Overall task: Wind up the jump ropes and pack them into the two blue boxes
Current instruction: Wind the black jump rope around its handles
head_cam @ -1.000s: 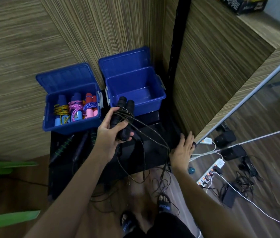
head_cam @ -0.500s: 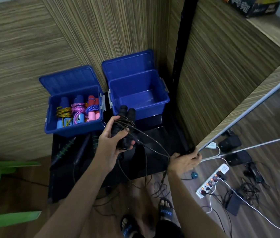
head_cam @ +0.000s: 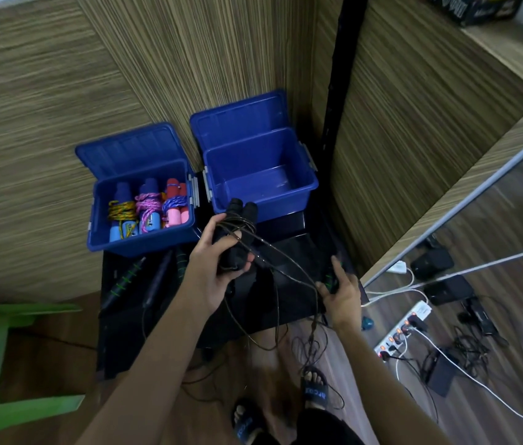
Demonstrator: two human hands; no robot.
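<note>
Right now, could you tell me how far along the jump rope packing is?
Done: three wound ropes sit in the left box. In hand: the left hand grips a black rope's handles with a few cord loops around them, while the right hand holds the loose cord. Left: the right box holds nothing, and more ropes lie unwound on the black table.

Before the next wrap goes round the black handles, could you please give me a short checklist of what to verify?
1. Left hand grip on the black handles: ok, fingers curled round both.
2. Right hand on the loose cord: cannot tell, fingers curl at the table edge.
3. Cord slack clear of feet: not ok, it trails by the sandal.
4. Right blue box open, nothing inside: ok.
5. Left blue box room: cannot tell, three wound ropes inside.
</note>
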